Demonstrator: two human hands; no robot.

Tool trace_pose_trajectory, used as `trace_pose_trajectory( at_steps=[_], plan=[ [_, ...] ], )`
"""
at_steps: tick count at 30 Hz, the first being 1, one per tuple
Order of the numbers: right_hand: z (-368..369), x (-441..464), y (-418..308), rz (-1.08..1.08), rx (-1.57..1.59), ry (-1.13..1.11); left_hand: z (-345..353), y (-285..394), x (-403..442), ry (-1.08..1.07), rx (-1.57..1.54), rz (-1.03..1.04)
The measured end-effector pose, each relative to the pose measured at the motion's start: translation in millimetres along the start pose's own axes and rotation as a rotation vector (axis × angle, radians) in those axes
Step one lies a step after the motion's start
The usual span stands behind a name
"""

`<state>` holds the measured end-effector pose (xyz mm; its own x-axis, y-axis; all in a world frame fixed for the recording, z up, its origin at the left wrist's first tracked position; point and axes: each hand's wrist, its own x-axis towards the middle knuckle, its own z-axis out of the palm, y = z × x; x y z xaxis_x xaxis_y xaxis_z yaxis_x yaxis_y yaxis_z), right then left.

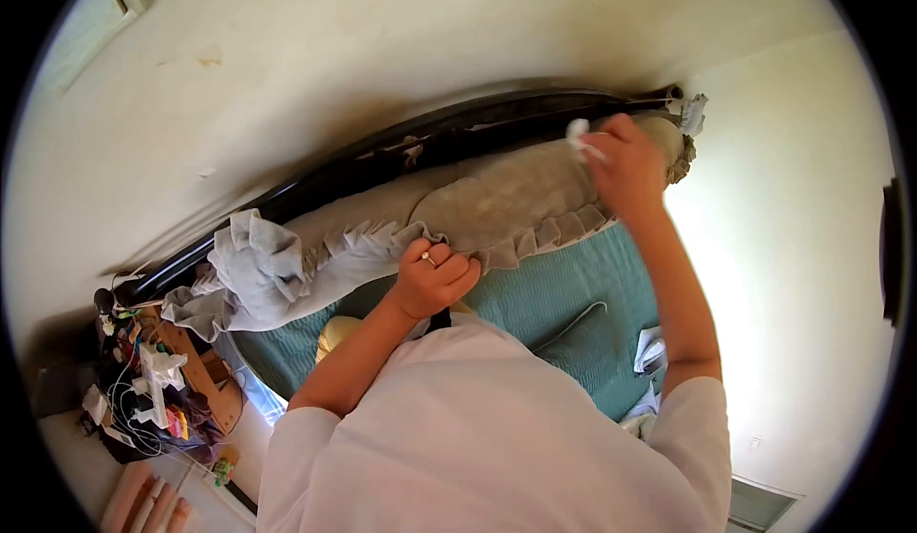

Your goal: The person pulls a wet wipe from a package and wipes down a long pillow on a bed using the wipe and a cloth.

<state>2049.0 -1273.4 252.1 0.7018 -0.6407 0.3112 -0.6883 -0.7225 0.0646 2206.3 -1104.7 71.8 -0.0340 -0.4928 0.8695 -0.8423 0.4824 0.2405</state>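
Observation:
A grey padded headboard cover (516, 194) with a ruffled edge lies along the dark curved headboard frame (315, 178) against the wall. My left hand (437, 280), a ring on one finger, is closed on the cover's ruffled edge near the middle. Toward the cover's right end, my right hand (626, 165) is raised with its fingers pinched on a small white thing (579, 136). That thing is smeared by motion, so its kind is unclear. At the left, part of the cover hangs bunched in folds.
Below me is a bed with a teal quilted cover (521, 289) and a matching pillow (580, 347). A wooden bedside cabinet (196, 366) at left is cluttered with cables, tissues and small items. A pale wall (382, 41) rises behind the headboard.

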Motion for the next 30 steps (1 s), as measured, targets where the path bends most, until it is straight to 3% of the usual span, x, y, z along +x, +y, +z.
trace_pose_trajectory(
  at_steps=[1, 3, 4, 6, 7, 8, 9, 11, 12, 14, 15, 17, 20, 23, 26, 28, 30],
  plan=[
    [2.5, -1.1, -32.9, -0.141, 0.095, 0.071, 0.7, 2.3, -1.0, 0.018, 0.029, 0.016],
    [28.4, -22.7, -84.3, -0.408, 0.234, -0.082, 2.1, 3.4, -1.2, 0.037, 0.029, 0.016],
    [33.7, -30.2, -81.6, -0.407, 0.233, -0.069, 2.6, 2.3, -0.7, 0.059, 0.031, 0.017],
    [44.6, -48.5, -66.0, -0.346, -0.139, -0.179, -2.9, 1.8, -10.9, -0.004, 0.036, 0.014],
    [64.9, -58.8, -15.2, -0.141, -0.197, -0.140, -4.0, 4.3, -14.5, -0.061, 0.046, -0.004],
    [37.0, -53.3, 10.6, -0.126, -0.281, -0.226, -5.9, 7.1, -14.4, -0.064, 0.047, -0.003],
    [34.6, -57.3, 49.7, -0.117, -0.288, 0.054, -7.3, 8.5, -11.4, -0.044, 0.033, -0.007],
    [1.6, -30.2, 73.5, 0.297, -0.540, -0.266, -5.3, 4.1, -5.9, -0.011, 0.024, -0.014],
    [-3.7, -21.7, 59.4, 0.294, -0.547, -0.262, -4.5, 3.1, -5.5, -0.015, 0.032, -0.011],
    [6.9, -14.6, 0.9, 0.069, -0.059, 0.208, -3.4, 2.4, -1.8, -0.013, 0.046, -0.003],
    [29.5, -23.3, -36.1, -0.017, 0.237, 0.251, -4.5, 3.5, -0.2, -0.015, 0.050, -0.003],
    [53.5, -41.7, -83.2, -0.311, 0.126, -0.162, -5.3, 3.4, 0.4, -0.014, 0.054, 0.013],
    [60.8, -41.8, 8.4, -0.223, -0.142, 0.036, -9.0, 7.2, -5.8, -0.095, 0.045, -0.023],
    [25.1, -22.7, 84.1, 0.141, -0.294, -0.130, -9.1, 2.6, -0.2, -0.047, 0.007, -0.022],
    [7.6, -13.2, -13.6, 0.051, -0.123, -0.007, -5.4, 3.8, -0.4, -0.046, 0.063, -0.010],
    [13.4, -35.6, -32.8, -0.328, -0.113, 0.009, -8.0, 4.8, 1.1, -0.061, 0.065, -0.054],
    [43.8, -68.8, -13.0, -0.137, -0.112, -0.032, -13.9, 4.6, -1.0, -0.077, 0.056, -0.063]
  ],
)
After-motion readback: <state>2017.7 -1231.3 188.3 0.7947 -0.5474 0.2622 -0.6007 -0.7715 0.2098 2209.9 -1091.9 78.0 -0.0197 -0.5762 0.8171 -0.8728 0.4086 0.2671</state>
